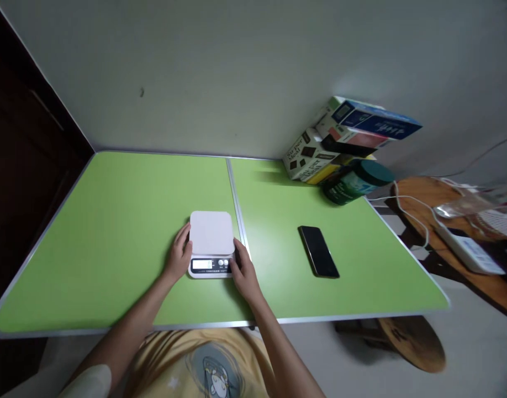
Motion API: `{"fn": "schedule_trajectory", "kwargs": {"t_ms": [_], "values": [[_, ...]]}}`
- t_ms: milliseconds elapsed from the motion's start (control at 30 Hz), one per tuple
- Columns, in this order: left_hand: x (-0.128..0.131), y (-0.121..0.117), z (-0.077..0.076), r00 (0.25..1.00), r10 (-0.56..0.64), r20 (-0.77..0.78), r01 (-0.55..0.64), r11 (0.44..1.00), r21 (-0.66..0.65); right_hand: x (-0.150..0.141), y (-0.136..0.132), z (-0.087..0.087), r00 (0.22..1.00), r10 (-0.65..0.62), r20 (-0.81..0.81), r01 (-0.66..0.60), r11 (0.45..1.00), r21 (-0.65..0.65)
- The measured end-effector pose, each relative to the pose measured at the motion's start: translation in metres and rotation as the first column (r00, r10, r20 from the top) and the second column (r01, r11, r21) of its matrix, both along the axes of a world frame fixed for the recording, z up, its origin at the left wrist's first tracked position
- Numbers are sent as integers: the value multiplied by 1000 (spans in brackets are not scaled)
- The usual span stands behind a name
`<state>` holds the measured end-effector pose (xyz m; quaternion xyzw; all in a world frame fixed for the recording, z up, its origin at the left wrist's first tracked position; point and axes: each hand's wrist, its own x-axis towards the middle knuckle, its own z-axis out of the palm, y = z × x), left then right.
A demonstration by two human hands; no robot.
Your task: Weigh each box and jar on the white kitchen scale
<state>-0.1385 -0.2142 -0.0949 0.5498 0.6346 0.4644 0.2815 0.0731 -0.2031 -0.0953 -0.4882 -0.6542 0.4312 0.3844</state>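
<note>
A white digital kitchen scale (212, 233) lies flat on the green table, with a bare weighing plate and a lit display (202, 265) along its near edge. My left hand (180, 255) holds the scale's left side, its fingers along the edge. On the opposite side, my right hand (244, 271) grips the right edge, its thumb by the buttons (223, 263) on the front panel. The undersides of the fingers are hidden. To the right of the scale, a black smartphone (318, 251) rests face up with a dark screen, apart from both hands.
Stacked boxes (305, 155) and a dark green lidded tub (353, 181) stand at the table's back right, against the wall. A metal seam (236, 196) crosses the green table (125, 221). Beyond its right edge, a wooden surface holds a power strip (469, 250) and white cables.
</note>
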Motion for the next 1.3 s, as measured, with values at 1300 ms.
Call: {"fn": "schedule_trajectory", "kwargs": {"t_ms": [1300], "values": [[6,-4,-1,981,-70,-183,77,997,31,7,-3,10,998,64,16,-60,976,-209]]}}
